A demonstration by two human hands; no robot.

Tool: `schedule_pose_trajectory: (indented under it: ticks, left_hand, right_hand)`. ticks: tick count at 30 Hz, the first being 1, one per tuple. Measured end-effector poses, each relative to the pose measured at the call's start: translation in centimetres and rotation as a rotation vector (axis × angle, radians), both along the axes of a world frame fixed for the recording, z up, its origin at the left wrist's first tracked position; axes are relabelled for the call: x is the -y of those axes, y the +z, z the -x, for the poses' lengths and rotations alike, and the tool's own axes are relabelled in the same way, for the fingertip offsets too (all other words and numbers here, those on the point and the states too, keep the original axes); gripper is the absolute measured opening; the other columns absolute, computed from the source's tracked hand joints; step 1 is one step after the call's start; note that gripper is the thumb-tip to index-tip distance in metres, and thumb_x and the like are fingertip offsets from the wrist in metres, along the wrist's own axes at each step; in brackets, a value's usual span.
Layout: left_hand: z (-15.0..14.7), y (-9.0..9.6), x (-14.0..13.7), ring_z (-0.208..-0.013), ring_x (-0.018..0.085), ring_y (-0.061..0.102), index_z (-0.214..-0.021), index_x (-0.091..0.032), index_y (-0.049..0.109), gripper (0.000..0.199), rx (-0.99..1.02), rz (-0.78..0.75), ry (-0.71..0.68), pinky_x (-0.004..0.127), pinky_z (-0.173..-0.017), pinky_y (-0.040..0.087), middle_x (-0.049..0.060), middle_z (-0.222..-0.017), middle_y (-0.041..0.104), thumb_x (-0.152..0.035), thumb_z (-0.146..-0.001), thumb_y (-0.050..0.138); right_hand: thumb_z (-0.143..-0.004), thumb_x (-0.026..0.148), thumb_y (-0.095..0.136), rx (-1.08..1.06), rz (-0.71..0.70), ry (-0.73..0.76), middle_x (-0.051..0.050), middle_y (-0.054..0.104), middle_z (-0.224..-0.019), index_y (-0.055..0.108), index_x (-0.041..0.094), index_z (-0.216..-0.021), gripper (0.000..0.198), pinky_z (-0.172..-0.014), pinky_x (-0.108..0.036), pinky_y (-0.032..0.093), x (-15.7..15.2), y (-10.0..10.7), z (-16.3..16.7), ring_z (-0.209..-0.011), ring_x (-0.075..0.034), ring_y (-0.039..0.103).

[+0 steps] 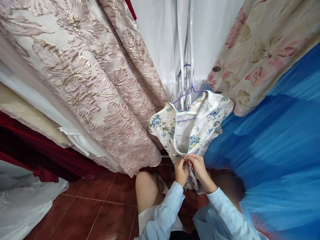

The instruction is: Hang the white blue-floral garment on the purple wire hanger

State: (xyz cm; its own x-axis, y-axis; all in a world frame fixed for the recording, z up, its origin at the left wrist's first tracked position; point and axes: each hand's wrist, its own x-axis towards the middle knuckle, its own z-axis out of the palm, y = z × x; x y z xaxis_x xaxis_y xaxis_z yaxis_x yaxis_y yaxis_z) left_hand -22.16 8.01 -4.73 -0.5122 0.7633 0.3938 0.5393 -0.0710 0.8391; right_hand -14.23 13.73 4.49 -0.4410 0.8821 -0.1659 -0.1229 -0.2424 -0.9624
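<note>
A white dress with blue flowers (210, 116) hangs on a purple wire hanger (183, 96) in front of me, its V-shaped neckline facing me. At the bottom of that neckline, my left hand (181, 171) and my right hand (197, 166) meet, fingers pinched on the front edges of the cloth. The fingertips of both hands touch or nearly touch. Whether a small fastener lies between them I cannot make out. Below my hands, the lower part of the dress bunches and hangs between my knees.
A pink and gold brocade gown (100, 83) hangs close on the left. To the right hang a floral beige gown (260, 53) and a blue tulle gown (280, 150). White straps (185, 50) hang behind the hanger. The floor has red tiles (100, 206).
</note>
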Motion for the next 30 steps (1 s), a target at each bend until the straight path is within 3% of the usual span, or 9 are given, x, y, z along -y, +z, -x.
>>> schedule_pose_trajectory:
  ticks: [3,6,9,12,17,22,24,26,30]
  left_hand:
    - [0.4,-0.1,0.7,-0.074,0.021,0.057,-0.075,-0.021,0.053,0.022,-0.113,0.039,0.02,0.03,-0.069,0.04,0.005,-0.073,0.058,-0.024,-0.096,0.05]
    - [1.0,-0.4,1.5,-0.07,0.018,0.053,-0.069,-0.021,0.045,0.028,-0.212,0.047,0.046,0.029,-0.065,0.035,0.003,-0.069,0.054,-0.02,-0.096,0.05]
    - [1.5,-0.2,2.4,-0.072,0.018,0.053,-0.068,-0.02,0.043,0.03,-0.285,0.021,0.039,0.028,-0.066,0.034,0.002,-0.07,0.055,-0.02,-0.098,0.05]
    - [1.9,0.3,3.2,-0.073,0.017,0.054,-0.068,-0.02,0.042,0.032,-0.335,0.027,0.033,0.029,-0.068,0.035,0.003,-0.071,0.057,-0.022,-0.1,0.049]
    - [1.6,0.9,4.2,-0.074,0.018,0.057,-0.068,-0.02,0.045,0.033,-0.386,0.08,-0.028,0.031,-0.071,0.037,0.004,-0.073,0.061,-0.022,-0.101,0.048]
    - [1.9,2.1,4.0,-0.081,0.019,0.063,-0.074,-0.019,0.059,0.025,-0.286,0.139,-0.153,0.032,-0.077,0.043,0.004,-0.08,0.068,-0.027,-0.098,0.058]
    - [2.9,4.1,3.2,-0.085,0.02,0.065,-0.085,-0.019,0.066,0.016,-0.217,0.084,-0.168,0.033,-0.081,0.046,0.004,-0.086,0.07,-0.029,-0.097,0.061]
    - [4.3,7.7,1.9,-0.088,0.02,0.065,-0.097,-0.019,0.068,0.014,-0.156,-0.057,-0.1,0.033,-0.082,0.05,0.006,-0.093,0.072,-0.03,-0.098,0.06]
    - [7.0,18.5,-1.2,-0.102,0.021,0.066,-0.118,-0.02,0.067,0.024,-0.238,-0.44,0.003,0.034,-0.087,0.052,0.011,-0.112,0.071,-0.029,-0.104,0.049]
  right_hand:
    - [-0.069,0.042,0.073,-0.047,0.008,-0.055,0.005,0.041,-0.04,0.061,0.019,-0.054,0.03,-0.041,-0.026,0.018,-1.8,3.8,1.6,-0.039,-0.008,0.027]
    - [-0.064,0.041,0.076,-0.139,-0.045,-0.06,0.007,0.04,-0.039,0.069,0.017,-0.062,0.026,-0.04,-0.024,0.015,-4.3,9.3,3.3,-0.038,-0.007,0.026]
    - [-0.061,0.038,0.078,-0.235,-0.117,-0.057,0.007,0.04,-0.04,0.066,0.016,-0.06,0.024,-0.039,-0.023,0.014,-6.3,14.6,4.4,-0.038,-0.005,0.025]
    - [-0.06,0.034,0.078,-0.292,-0.176,-0.081,0.007,0.041,-0.041,0.068,0.015,-0.062,0.022,-0.038,-0.022,0.014,-7.6,18.6,4.9,-0.038,-0.004,0.025]
    - [-0.063,0.029,0.075,-0.336,-0.232,-0.102,0.007,0.04,-0.043,0.069,0.013,-0.066,0.018,-0.037,-0.021,0.015,-8.8,22.0,5.0,-0.038,-0.004,0.025]
    - [-0.069,0.03,0.072,-0.259,-0.359,-0.1,0.006,0.045,-0.044,0.067,0.014,-0.067,0.017,-0.038,-0.022,0.018,-8.7,22.8,4.1,-0.038,-0.006,0.029]
    - [-0.069,0.03,0.072,-0.225,-0.394,-0.105,0.005,0.046,-0.045,0.068,0.015,-0.067,0.016,-0.038,-0.022,0.02,-8.2,22.7,3.3,-0.039,-0.007,0.033]
    - [-0.069,0.03,0.072,-0.207,-0.419,-0.102,0.005,0.046,-0.045,0.068,0.016,-0.066,0.015,-0.039,-0.022,0.022,-7.7,22.3,2.5,-0.04,-0.007,0.036]
    - [-0.071,0.03,0.071,-0.168,-0.456,-0.083,0.006,0.046,-0.044,0.068,0.017,-0.066,0.015,-0.041,-0.022,0.023,-6.9,21.6,1.4,-0.041,-0.008,0.036]
